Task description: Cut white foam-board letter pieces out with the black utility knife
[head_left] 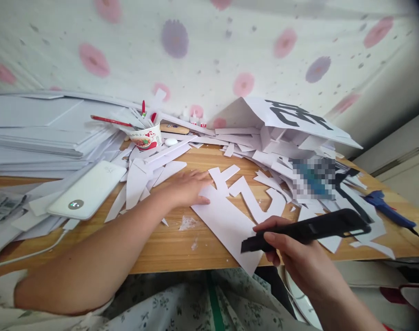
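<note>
Your left hand (189, 189) lies palm down with its fingers spread slightly, gripping nothing; its thumb and fingers are over the far end of a white strip (226, 220). That strip slants across the wooden table (175, 250) in front of you, its near end jutting past the table's near edge. Your right hand (292, 253) is closed around a black cutter (313, 227), its left end pointing over the strip's near right part; you cannot tell whether it touches. Just beyond the strip lie a crossed white cut-out (222, 183) and, to its right, a hooked white cut-out (253, 206). On the left you have a white power bank (92, 186), with a paper cup (145, 140) of tools farther off. A blue glue gun (388, 209) lies at the right, and a panel with black lettering (256, 110) stands at the far right.
</note>
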`<state>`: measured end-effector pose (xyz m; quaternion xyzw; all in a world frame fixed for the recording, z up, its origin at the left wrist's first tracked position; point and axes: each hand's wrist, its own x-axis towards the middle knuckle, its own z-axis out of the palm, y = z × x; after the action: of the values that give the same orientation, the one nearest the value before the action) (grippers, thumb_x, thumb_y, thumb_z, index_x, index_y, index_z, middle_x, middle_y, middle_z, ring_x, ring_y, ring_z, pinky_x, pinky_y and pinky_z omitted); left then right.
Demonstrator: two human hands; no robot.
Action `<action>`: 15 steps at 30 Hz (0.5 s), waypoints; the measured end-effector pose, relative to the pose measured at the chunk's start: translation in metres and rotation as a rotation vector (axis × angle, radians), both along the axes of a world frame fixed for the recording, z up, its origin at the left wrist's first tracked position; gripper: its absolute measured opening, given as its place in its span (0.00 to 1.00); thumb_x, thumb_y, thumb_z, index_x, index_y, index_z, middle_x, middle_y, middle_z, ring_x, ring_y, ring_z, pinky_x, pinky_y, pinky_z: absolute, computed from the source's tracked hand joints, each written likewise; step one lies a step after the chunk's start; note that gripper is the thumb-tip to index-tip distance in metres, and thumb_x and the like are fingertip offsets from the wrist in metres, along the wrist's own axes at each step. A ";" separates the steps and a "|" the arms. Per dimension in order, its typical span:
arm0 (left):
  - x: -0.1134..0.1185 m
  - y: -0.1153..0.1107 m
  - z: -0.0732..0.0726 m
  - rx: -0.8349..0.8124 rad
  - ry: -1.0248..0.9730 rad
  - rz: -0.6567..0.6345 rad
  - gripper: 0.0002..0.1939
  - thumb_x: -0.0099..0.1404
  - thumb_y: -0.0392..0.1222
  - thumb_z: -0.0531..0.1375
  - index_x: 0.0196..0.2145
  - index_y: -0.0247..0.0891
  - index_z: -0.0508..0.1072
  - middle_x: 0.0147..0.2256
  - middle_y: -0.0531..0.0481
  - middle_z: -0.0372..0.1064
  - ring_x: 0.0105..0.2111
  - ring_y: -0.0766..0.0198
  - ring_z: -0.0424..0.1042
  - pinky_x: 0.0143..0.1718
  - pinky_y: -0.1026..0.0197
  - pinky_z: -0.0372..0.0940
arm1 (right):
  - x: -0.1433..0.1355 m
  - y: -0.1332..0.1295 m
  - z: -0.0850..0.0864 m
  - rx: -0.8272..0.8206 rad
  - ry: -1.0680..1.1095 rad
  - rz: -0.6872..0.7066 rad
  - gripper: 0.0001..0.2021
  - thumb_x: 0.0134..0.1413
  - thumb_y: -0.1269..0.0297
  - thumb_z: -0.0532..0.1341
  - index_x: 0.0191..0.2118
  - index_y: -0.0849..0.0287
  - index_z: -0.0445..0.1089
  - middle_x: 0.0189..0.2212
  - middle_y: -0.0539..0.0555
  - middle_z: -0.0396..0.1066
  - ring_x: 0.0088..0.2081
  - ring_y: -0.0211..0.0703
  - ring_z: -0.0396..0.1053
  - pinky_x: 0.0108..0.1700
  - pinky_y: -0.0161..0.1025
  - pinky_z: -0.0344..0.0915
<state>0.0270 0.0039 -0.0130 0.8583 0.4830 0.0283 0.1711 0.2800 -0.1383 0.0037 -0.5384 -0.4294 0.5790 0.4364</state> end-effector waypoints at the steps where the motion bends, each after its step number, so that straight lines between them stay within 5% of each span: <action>1: -0.002 0.001 -0.003 -0.041 0.026 0.019 0.35 0.58 0.52 0.64 0.62 0.50 0.61 0.68 0.48 0.43 0.67 0.44 0.41 0.64 0.39 0.36 | 0.001 0.003 0.003 0.012 -0.006 0.008 0.12 0.45 0.56 0.69 0.34 0.58 0.76 0.20 0.51 0.68 0.22 0.36 0.63 0.23 0.32 0.59; 5: -0.016 0.004 -0.010 -0.101 0.021 0.013 0.40 0.55 0.54 0.66 0.63 0.53 0.59 0.69 0.47 0.41 0.68 0.41 0.33 0.61 0.29 0.27 | -0.005 0.032 0.003 0.198 -0.085 0.052 0.12 0.48 0.56 0.69 0.38 0.56 0.77 0.25 0.52 0.71 0.25 0.40 0.67 0.26 0.36 0.63; 10: -0.025 0.010 -0.008 -0.126 0.031 0.003 0.38 0.55 0.54 0.66 0.62 0.57 0.60 0.69 0.51 0.41 0.68 0.38 0.32 0.57 0.24 0.21 | -0.036 0.094 -0.010 0.404 -0.277 0.320 0.11 0.52 0.59 0.67 0.41 0.54 0.75 0.25 0.49 0.71 0.26 0.40 0.68 0.30 0.37 0.65; 15: -0.030 0.016 -0.007 -0.079 0.081 0.046 0.32 0.61 0.56 0.61 0.62 0.59 0.60 0.69 0.51 0.40 0.67 0.38 0.33 0.57 0.24 0.23 | -0.055 0.131 -0.039 0.528 -0.406 0.264 0.09 0.53 0.59 0.65 0.41 0.53 0.74 0.30 0.51 0.73 0.32 0.43 0.71 0.36 0.41 0.68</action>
<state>-0.0032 0.0196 -0.0203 0.8401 0.5097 -0.0218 0.1845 0.2253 -0.0071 -0.0355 -0.4510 -0.7082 0.3805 0.3877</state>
